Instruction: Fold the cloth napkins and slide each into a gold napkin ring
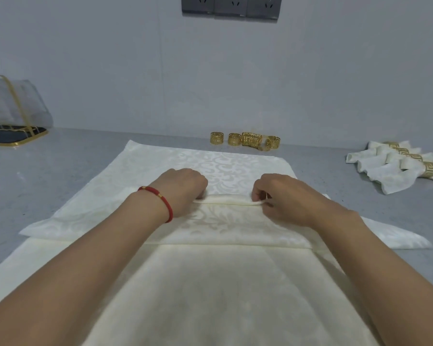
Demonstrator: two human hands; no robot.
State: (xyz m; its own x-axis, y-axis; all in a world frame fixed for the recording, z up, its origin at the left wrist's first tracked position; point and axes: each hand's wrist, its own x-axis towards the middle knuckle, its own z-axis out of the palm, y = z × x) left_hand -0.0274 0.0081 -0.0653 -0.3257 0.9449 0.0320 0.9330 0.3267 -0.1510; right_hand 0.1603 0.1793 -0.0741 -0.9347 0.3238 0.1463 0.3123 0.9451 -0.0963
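Nearest the camera, two bare forearms are reaching forward over a stack of cream damask napkins (210, 295) that is lying flat on the grey table (48, 176). The top napkin (225, 168) is spreading away toward the wall, and its near edge is being turned over into a narrow fold (225, 199) running crosswise between the two hands.

The left hand (183, 191), wearing a red cord bracelet (160, 199) at the wrist, is resting knuckles-up with its fingers curled down onto the left end of that fold; the fingertips themselves are hidden under the hand. The right hand (283, 196) is pinching the right end of the fold between thumb and curled fingers.

Beyond the napkin, close to the wall, a small cluster of loose gold napkin rings (245, 140) is sitting on the table, some standing and some leaning against each other. Far to the right, a row of finished napkins (390, 168), each already threaded through a gold ring, is lying side by side. At the left edge, a clear gold-trimmed cover (13, 106) is standing over a dark tray (18, 136). A strip of grey wall sockets (231, 5) is showing at the top.
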